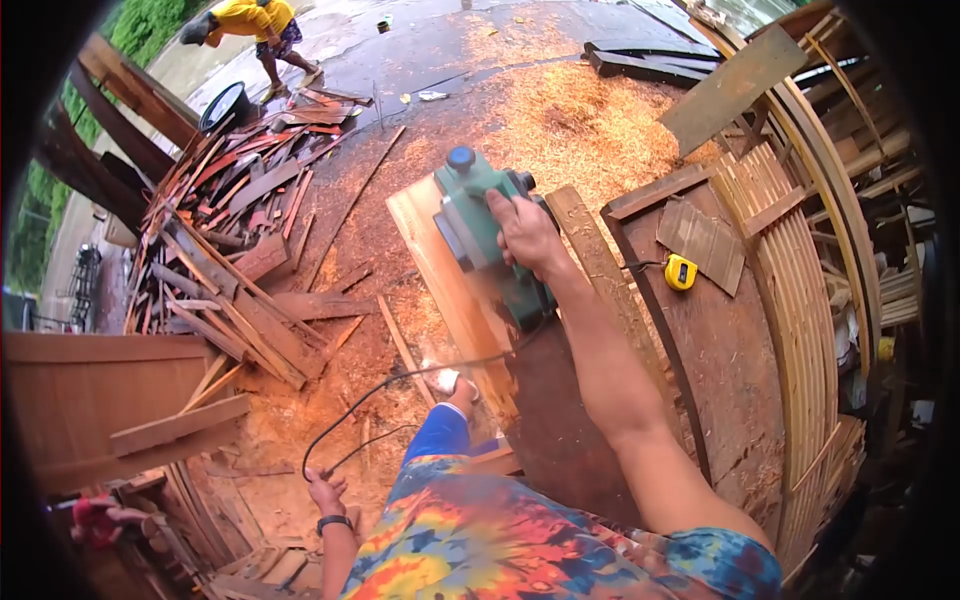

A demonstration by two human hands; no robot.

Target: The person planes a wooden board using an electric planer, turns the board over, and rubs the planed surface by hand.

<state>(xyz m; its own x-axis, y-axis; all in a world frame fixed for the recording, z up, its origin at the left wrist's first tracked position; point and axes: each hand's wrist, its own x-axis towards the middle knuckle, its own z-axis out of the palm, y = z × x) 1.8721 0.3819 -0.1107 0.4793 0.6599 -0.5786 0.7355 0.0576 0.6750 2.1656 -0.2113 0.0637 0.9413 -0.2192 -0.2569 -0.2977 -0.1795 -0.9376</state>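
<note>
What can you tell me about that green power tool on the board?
It looks like an electric hand planer: a chunky green body, seemingly plastic, with a dark blue round knob at the far end and a grey plate along its left side. It sits lengthwise on a pale wooden board, the right hand gripping its top. A dark cord trails from its near end to the left hand. Its underside is hidden.
</note>
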